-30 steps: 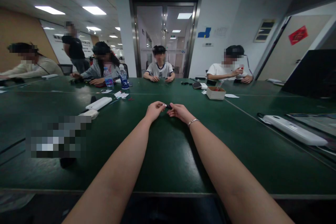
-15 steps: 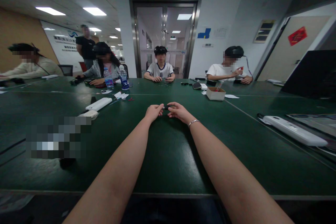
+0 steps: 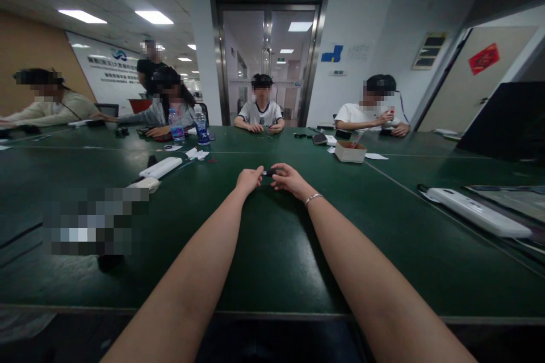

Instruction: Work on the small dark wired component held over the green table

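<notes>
A small black stick-shaped item [image 3: 269, 172] with a silvery part towards its left end spans the gap between my hands, just above the green table [image 3: 272, 261]. Its exact kind is too small to make out. My left hand [image 3: 250, 180] pinches the left end between thumb and fingers. On the right end are the fingertips of my right hand [image 3: 290, 180], its fingers curled and partly hiding the black part. A silver bracelet [image 3: 314, 198] circles my right wrist.
White power strips lie left [image 3: 160, 168] and right [image 3: 479, 212]. A blurred-out object [image 3: 91, 221] stands near left. Two bottles [image 3: 201, 127], paper scraps [image 3: 196, 154] and a small box [image 3: 350, 153] are farther back. Several people sit around the table; one person stands behind.
More of the black item and its silvery part shows between my hands, which have barely moved. At the left, a seated person's arm has reached outward and the standing person has shifted right.
</notes>
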The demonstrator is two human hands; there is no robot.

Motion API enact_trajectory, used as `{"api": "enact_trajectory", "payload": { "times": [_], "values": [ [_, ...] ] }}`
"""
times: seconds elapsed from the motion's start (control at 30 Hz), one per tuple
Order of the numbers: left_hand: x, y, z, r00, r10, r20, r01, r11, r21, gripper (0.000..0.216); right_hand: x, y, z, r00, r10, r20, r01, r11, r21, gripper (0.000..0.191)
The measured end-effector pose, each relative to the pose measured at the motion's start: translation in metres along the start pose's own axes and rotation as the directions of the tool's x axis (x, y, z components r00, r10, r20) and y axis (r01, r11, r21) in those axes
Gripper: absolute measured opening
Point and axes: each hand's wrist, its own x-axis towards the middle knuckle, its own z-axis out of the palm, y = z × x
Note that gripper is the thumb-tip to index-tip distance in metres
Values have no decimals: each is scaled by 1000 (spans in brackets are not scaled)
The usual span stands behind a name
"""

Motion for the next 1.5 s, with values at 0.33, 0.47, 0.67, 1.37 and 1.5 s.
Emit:
{"api": "enact_trajectory", "payload": {
  "times": [0.33, 0.47, 0.67, 1.37, 1.5],
  "values": [
    [-2, 2, 2, 999, -26, 43, 26, 1000, 2, 56, -1, -3, 3, 1000, 22, -7, -22, 1000, 3, 24],
    [-1, 1, 5, 1000, 5, 7, -4, 991, -131, 44, 0, -3, 3, 998, 47, -32, -47, 999, 20, 21],
    [-7, 6, 0, 994, 109, 19, -96, 932, -349, 32, 0, -4, 3, 992, 102, -78, -97, 993, 70, 17],
    [-1, 1, 1, 997, 72, 14, -67, 966, -250, 44, -2, -5, 4, 994, 54, -94, -49, 997, 52, 19],
    [-2, 3, 1, 998, 56, -4, -55, 970, -235, 43, -3, -5, 4, 996, 46, -78, -43, 998, 47, 21]
  ]
}}
